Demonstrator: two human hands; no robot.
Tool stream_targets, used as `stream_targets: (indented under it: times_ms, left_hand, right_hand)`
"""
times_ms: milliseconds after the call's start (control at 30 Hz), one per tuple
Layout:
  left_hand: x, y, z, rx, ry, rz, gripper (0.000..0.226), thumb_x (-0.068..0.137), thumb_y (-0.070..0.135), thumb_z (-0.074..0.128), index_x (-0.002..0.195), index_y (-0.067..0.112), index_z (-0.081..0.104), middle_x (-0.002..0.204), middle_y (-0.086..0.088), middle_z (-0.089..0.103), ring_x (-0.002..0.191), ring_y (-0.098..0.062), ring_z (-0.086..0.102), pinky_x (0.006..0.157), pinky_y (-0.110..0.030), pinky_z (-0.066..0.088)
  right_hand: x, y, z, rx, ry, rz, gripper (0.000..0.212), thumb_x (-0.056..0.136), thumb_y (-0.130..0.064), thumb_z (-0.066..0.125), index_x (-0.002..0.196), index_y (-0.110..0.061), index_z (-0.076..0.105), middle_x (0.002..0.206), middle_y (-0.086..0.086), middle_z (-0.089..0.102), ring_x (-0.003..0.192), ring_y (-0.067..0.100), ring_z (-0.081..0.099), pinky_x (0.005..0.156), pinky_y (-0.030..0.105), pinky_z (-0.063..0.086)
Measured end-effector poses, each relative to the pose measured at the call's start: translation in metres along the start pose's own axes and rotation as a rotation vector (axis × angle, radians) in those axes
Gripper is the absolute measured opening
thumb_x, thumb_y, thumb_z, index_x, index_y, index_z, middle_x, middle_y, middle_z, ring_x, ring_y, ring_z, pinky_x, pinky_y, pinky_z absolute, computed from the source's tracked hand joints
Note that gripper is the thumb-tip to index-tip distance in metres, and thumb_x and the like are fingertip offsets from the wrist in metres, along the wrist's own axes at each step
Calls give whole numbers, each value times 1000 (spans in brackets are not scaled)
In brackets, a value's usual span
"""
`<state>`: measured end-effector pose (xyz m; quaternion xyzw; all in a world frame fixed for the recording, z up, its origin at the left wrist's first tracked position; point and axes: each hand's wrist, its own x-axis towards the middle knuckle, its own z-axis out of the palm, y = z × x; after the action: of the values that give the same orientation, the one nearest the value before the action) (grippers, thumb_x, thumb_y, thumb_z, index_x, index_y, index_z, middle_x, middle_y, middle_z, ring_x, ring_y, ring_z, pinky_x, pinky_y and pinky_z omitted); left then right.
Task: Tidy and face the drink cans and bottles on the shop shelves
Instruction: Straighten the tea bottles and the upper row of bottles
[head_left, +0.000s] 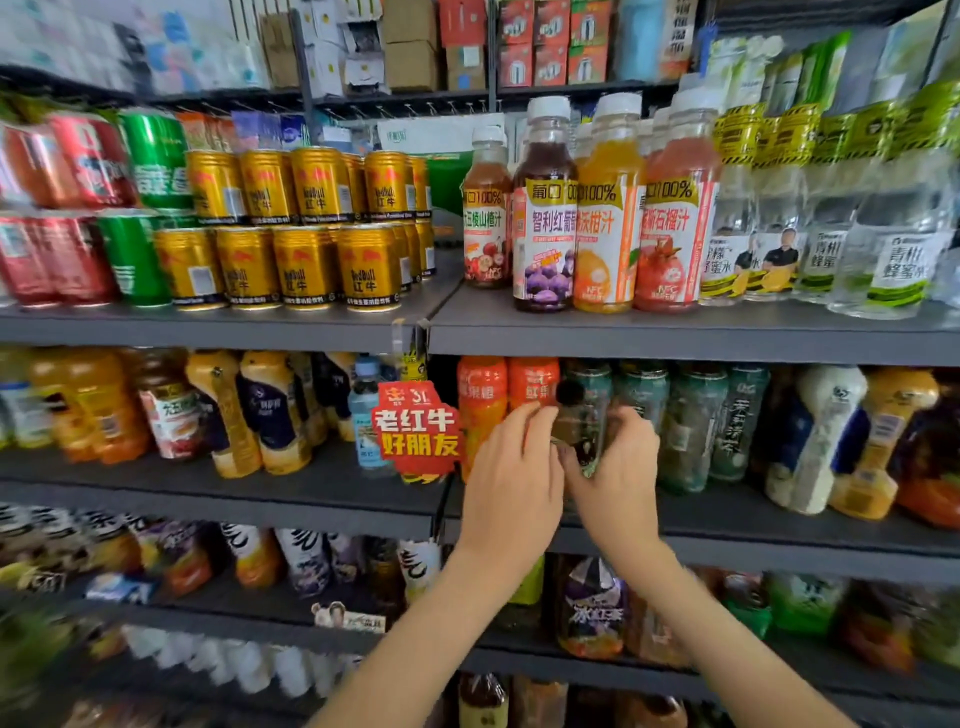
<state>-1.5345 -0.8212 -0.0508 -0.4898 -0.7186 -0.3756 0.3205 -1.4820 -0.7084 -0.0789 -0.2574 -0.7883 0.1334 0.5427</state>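
Both my hands are at the second shelf (779, 525), closed around one dark-capped clear bottle (581, 415). My left hand (511, 478) grips its left side and my right hand (618, 467) grips its right side. The bottle stands upright among green tea bottles (691, 426), with orange bottles (483, 400) just to its left. Its lower part is hidden behind my fingers. On the shelf above stand gold cans (306, 265) in two stacked rows and juice bottles (602, 208) with labels facing out.
A red promo tag (418, 431) hangs from the shelf edge just left of my left hand. Red and green cans (93, 218) sit at the far left, clear honey-water bottles (841, 244) at the upper right. Lower shelves hold more bottles (592, 608).
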Motion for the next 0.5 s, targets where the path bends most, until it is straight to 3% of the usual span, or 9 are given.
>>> stream_targets:
  times_ms: [100, 167, 367, 500]
  left_hand:
    - [-22, -12, 0, 55, -90, -31, 36, 92, 22, 40, 121, 8, 55, 119, -6, 59, 105, -20, 59, 85, -29, 52]
    - [-28, -18, -2, 87, -129, -38, 33, 90, 19, 46, 119, 8, 57, 117, -7, 60, 103, -21, 61, 83, -29, 52]
    - [-30, -26, -15, 145, -190, -23, 30, 86, 10, 60, 115, 7, 56, 113, -7, 60, 97, -24, 61, 74, -33, 55]
    - [-15, -19, -20, 121, -149, 51, 27, 90, 16, 50, 114, 8, 59, 113, -7, 61, 96, -21, 61, 73, -31, 55]
  right_hand:
    - [-11, 2, 24, -29, -207, 219, 92, 70, -35, 80, 137, 7, 32, 119, 23, 47, 112, 39, 46, 87, 48, 45]
    - [-11, -1, 38, -47, -251, 320, 102, 69, -44, 78, 143, 1, 23, 126, 23, 43, 115, 41, 43, 85, 51, 45]
    - [-3, 2, 53, 20, -234, 382, 101, 76, -38, 76, 147, -6, 10, 130, 23, 41, 112, 43, 48, 76, 48, 49]
    - [-4, 7, 30, 103, -255, 346, 104, 73, -35, 77, 146, -11, 8, 138, 19, 37, 117, 40, 50, 81, 48, 49]
